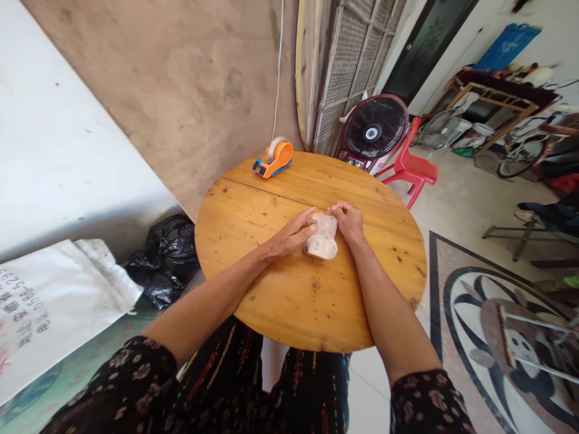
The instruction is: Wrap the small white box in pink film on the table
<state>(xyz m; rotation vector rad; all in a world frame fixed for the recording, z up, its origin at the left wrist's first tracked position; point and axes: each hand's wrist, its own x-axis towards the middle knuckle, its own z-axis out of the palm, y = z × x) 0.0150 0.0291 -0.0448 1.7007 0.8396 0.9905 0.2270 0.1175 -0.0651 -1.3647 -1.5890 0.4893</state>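
Observation:
A small package in clear, whitish plastic wrapping [322, 238] lies on the round wooden table [289, 301], between my hands. My left hand [296, 232] rests along its left side, fingers stretched out and touching the wrapping. At the package's upper right corner, my right hand [348, 222] is closed, thumb and fingertips pinched together. What that pinch holds, perhaps an edge of the plastic, is too small to make out. Toward the far edge of the table stands an orange and blue tape dispenser [278, 158] with a roll of tape in it, apart from both hands.
A wooden board [181, 78] leans behind the table. Black plastic bags [167, 259] and a white sack [63, 295] lie to the left. Beyond the table's far right edge are a fan [375, 129] and a red plastic chair [411, 163]. A patterned floor inlay [488, 301] lies at right.

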